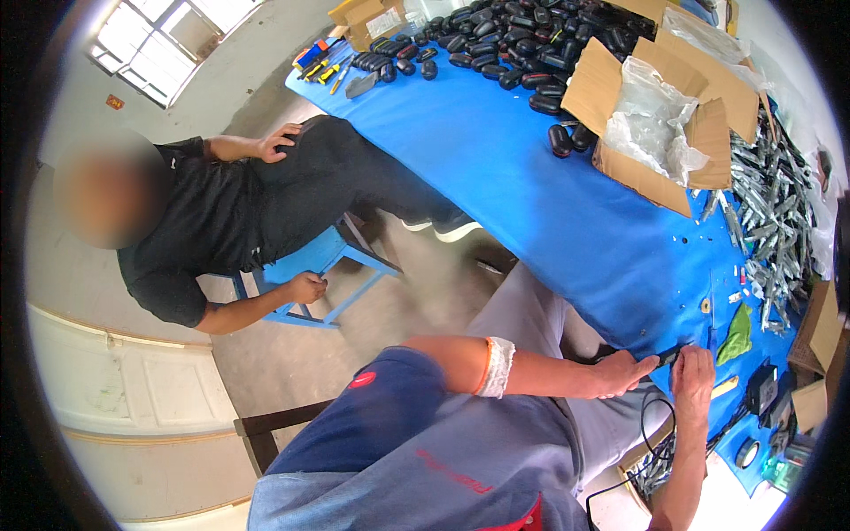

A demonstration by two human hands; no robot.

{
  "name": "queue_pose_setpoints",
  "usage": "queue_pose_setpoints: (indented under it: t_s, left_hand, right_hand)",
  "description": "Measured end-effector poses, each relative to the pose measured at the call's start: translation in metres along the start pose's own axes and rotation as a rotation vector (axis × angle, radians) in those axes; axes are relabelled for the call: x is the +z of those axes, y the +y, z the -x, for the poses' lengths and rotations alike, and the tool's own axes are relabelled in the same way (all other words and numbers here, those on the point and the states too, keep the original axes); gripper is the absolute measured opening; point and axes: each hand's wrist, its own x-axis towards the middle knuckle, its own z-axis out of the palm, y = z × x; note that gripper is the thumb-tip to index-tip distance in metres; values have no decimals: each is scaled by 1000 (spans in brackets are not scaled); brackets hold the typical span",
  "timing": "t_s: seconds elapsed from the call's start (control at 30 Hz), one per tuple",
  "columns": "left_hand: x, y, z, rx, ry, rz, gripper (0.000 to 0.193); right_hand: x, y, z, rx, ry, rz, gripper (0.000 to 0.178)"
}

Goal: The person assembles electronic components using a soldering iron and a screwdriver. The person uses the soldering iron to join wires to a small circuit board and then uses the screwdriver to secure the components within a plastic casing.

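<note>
Both hands meet at the near edge of the blue table [531, 186]. The left hand [620, 372] and right hand [692, 376] close together on a small dark part [670, 356], held just at the table's edge; each grip is wrapped on it, though the fingertips are too small to read.

The part sits right over the drop, so a loosened grip could send it off the edge to the floor. A thin black cable [651, 434] loops under the right wrist and could snag a forearm and drag things near it. The heap of silvery metal pieces [770, 221] lies close on the right; a careless elbow could scatter it.

The table cover looks smooth and matte. The dark oval cases [522, 44] at the far end are glossy and rounded, piled loosely. An open cardboard box [673, 115] holds crinkled clear plastic [651, 115]. A green cloth [737, 336] lies soft and folded near the right hand. A seated person in black [230, 212] rests on a blue stool [310, 261], well apart from the work.
</note>
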Motion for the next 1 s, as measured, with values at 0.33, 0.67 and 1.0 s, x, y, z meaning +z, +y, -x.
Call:
queue_pose_setpoints:
  t_s: [0.33, 0.67, 1.0]
  left_hand:
    - [6, -16, -10, 193, 36, -29, 64]
    - [13, -9, -2, 158, 82, 28, 60]
    - [6, 3, 8, 132, 82, 27, 58]
  right_hand:
    - [10, -25, 6, 499, 175, -182, 9]
    - [6, -32, -4, 552, 142, -82, 6]
    - [3, -16, -5, 174, 60, -20, 15]
